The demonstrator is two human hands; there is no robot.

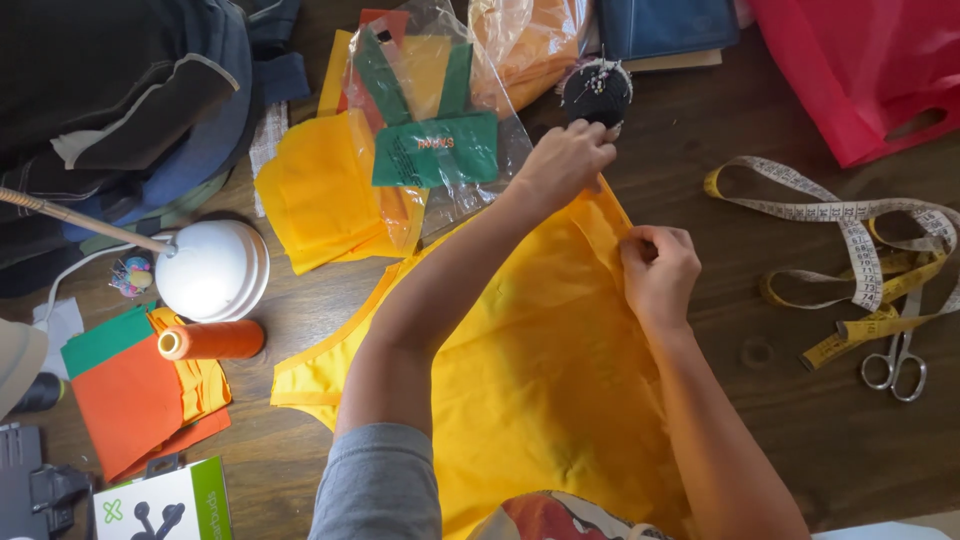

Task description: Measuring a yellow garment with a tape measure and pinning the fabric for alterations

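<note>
Head camera shows yellow fabric spread on the wooden surface. Right hand pinches its folded edge; left hand reaches the black pincushion, fingertips seemingly closed on a pin. Scissors lie well apart.

Bare table right of pincushion; tape measure perhaps blocks farther.

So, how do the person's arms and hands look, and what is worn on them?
Both forearms are bare. The left arm has a grey sleeve down to about the elbow. No sleeve shows on the right arm. The left hand and right hand show no gloves, rings or watch.
</note>
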